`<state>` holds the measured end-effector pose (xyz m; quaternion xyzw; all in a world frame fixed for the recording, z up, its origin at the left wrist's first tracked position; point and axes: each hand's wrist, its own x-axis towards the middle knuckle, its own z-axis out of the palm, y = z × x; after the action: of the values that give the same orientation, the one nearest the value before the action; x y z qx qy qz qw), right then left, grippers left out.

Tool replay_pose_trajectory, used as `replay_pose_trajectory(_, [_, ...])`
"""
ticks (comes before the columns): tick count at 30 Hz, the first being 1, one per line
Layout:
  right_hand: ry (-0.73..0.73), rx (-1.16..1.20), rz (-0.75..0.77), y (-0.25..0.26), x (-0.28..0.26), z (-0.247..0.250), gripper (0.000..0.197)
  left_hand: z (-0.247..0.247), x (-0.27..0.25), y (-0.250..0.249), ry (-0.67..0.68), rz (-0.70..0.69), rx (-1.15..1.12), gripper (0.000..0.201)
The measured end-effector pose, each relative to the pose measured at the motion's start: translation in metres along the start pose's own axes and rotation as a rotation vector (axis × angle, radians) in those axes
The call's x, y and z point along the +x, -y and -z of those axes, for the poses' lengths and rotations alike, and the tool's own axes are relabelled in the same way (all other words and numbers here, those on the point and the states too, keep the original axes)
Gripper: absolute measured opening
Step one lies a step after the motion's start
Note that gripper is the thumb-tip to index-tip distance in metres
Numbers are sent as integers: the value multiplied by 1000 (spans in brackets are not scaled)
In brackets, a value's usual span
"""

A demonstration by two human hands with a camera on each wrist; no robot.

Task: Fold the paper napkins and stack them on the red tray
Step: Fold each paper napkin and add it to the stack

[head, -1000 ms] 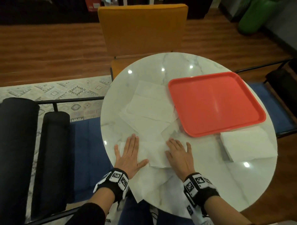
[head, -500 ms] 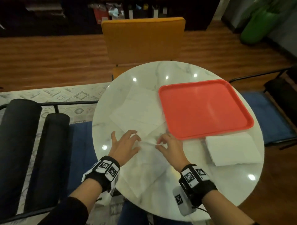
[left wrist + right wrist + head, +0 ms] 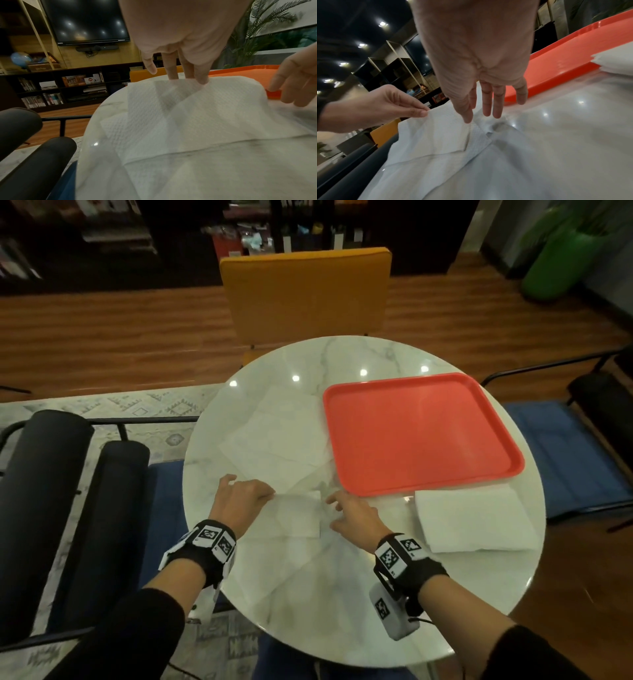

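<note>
— Where's the work?

— The red tray point(image 3: 421, 433) sits at two o'clock on the table point(image 3: 342, 594); your napkin point(image 3: 298, 515) lies at six.

— How does it handle?

— Light, limp, tears easily: take corners. Your left hand point(image 3: 239, 501) pinches one; your right hand point(image 3: 356, 515) hovers with fingers spread, holding nothing.

— Any writing?

— None readable.

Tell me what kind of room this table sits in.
Likely a lounge or common room: a wall-mounted screen above low shelves of books and boxes, a globe, and a round marble table with mixed chairs.
</note>
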<state>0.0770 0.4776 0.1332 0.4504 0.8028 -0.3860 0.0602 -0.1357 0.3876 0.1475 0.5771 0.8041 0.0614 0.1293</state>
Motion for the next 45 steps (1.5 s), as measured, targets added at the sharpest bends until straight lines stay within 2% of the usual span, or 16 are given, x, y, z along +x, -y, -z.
replay_pose_trajectory(6, [-128, 231, 113, -4, 3, 27, 79, 21, -11, -40, 36, -124, -154, 15])
replay_pose_trajectory(8, [-127, 376, 105, -10, -1, 41, 63, 31, -13, -59, 67, -151, -291, 11])
replay_pose_trajectory(11, [-111, 639, 94, -26, -24, 70, 17, 42, -8, -83, 44, -157, -548, 10])
replay_pose_trajectory(13, [-132, 842, 75, -47, -42, 90, 23, 44, -3, -97, 25, -160, -650, 8])
replay_pose_trajectory(15, [-214, 965, 55, -73, -55, 109, 46, 42, 0, -107, 35, -157, -708, 8])
replay_pose_trajectory(17, [-268, 940, 14, -94, -66, 123, 46, 36, 0, -115, 56, -148, -736, 4])
replay_pose_trajectory(18, [-258, 875, -20, -100, -72, 129, 42, 31, 0, -118, 77, -152, -730, 3])
replay_pose_trajectory(20, [-183, 752, -33, -106, -81, 132, 53, 23, 1, -127, 150, -189, -696, 6])
replay_pose_trajectory(23, [-53, 592, 69, -87, -90, 132, 79, 21, 0, -147, 246, -350, -596, 18])
replay_pose_trajectory(25, [37, 432, 155, -77, -90, 129, 84, 25, 0, -165, 255, -495, -525, 20])
replay_pose_trajectory(28, [125, 268, 175, -75, -88, 132, 54, 34, 2, -186, 269, -616, -490, 20])
replay_pose_trajectory(30, [58, 352, 129, -86, -90, 141, 34, 38, 7, -195, 226, -648, -511, 21])
replay_pose_trajectory(34, [-241, 813, 24, -127, -105, 158, 36, 35, 20, -201, 154, -523, -699, 21])
replay_pose_trajectory(37, [-293, 982, -95, -165, -107, 158, 59, 30, 21, -198, 157, -393, -773, 20])
replay_pose_trajectory(42, [-248, 843, -284, -204, -88, 155, 36, 12, 5, -145, 148, -161, -781, 20])
replay_pose_trajectory(45, [-226, 657, -330, -212, -72, 150, 36, 0, -18, -96, 134, 9, -772, 22])
